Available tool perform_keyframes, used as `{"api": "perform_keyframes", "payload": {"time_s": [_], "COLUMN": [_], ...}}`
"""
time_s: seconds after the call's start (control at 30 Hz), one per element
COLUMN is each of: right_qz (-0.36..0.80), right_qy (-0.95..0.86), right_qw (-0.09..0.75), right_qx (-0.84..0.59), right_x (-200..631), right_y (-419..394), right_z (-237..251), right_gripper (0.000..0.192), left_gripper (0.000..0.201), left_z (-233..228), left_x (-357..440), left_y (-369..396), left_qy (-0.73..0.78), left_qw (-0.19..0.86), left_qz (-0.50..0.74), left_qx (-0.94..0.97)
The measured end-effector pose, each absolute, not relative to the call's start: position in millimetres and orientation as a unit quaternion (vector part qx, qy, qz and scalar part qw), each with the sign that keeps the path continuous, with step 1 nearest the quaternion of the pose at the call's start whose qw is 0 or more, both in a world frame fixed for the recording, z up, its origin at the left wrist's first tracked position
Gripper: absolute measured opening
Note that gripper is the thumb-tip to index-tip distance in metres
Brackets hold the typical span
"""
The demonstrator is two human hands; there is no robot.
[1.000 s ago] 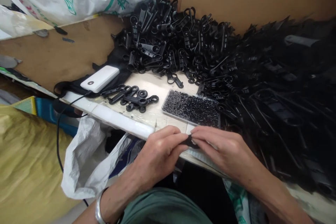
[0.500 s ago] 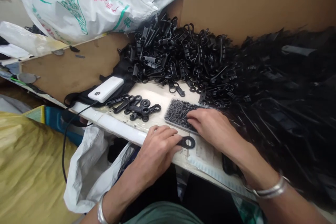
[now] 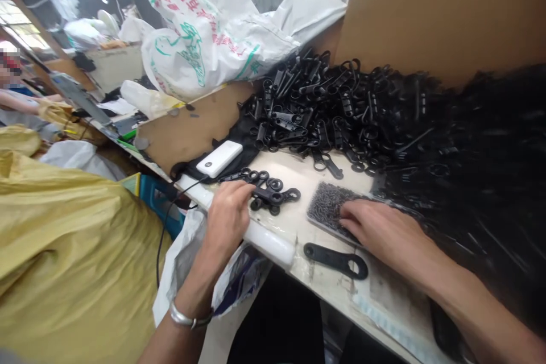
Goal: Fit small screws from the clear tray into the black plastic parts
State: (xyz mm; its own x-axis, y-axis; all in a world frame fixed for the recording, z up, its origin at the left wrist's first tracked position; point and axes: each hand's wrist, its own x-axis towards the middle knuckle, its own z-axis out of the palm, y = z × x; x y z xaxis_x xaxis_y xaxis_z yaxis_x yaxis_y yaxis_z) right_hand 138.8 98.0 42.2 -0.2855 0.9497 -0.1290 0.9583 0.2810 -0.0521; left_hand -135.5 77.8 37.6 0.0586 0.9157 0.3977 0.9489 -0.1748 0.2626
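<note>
At the small pile of black ring-ended plastic parts (image 3: pixel 292 194), my left hand (image 3: pixel 228 213) is closed on the near end of a black plastic lever (image 3: pixel 273 197). My right hand (image 3: pixel 375 219) has its fingers pressed together in a shallow clear box (image 3: pixel 313 217) of small dark screws (image 3: pixel 328 205); its fingertips are partly hidden among them. Between my hands, close to the table's front edge, another black plastic lever (image 3: pixel 335 260) lies flat, its large ring end toward the right.
A large heap of black plastic parts (image 3: pixel 324 108) fills the back, against cardboard (image 3: pixel 426 11). A white power bank (image 3: pixel 220 159) with a black cable lies at the left. Behind it stands a printed white sack (image 3: pixel 213 40). A yellow sack (image 3: pixel 77 250) is at lower left.
My left hand has let go of the lever, which now lies on the table, and has moved left to the small pile. My right hand stays in the screw box. The view has swung left.
</note>
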Motion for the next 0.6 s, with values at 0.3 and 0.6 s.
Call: {"api": "perform_keyframes", "payload": {"time_s": [0.3, 0.6], "right_qz": [-0.125, -0.094], "right_qy": [0.774, 0.749], "right_qw": [-0.060, -0.138], "right_qx": [0.617, 0.641], "right_x": [164.7, 193.3], "right_y": [79.3, 62.5], "right_z": [39.1, 41.4], "right_gripper": [0.034, 0.028], "left_gripper": [0.029, 0.026], "left_z": [43.2, 38.0], "left_x": [-182.5, -168.7], "left_y": [129.8, 151.3], "left_qy": [-0.686, -0.671], "left_qw": [0.047, 0.005], "left_qz": [-0.061, -0.014], "left_qx": [-0.724, -0.742]}}
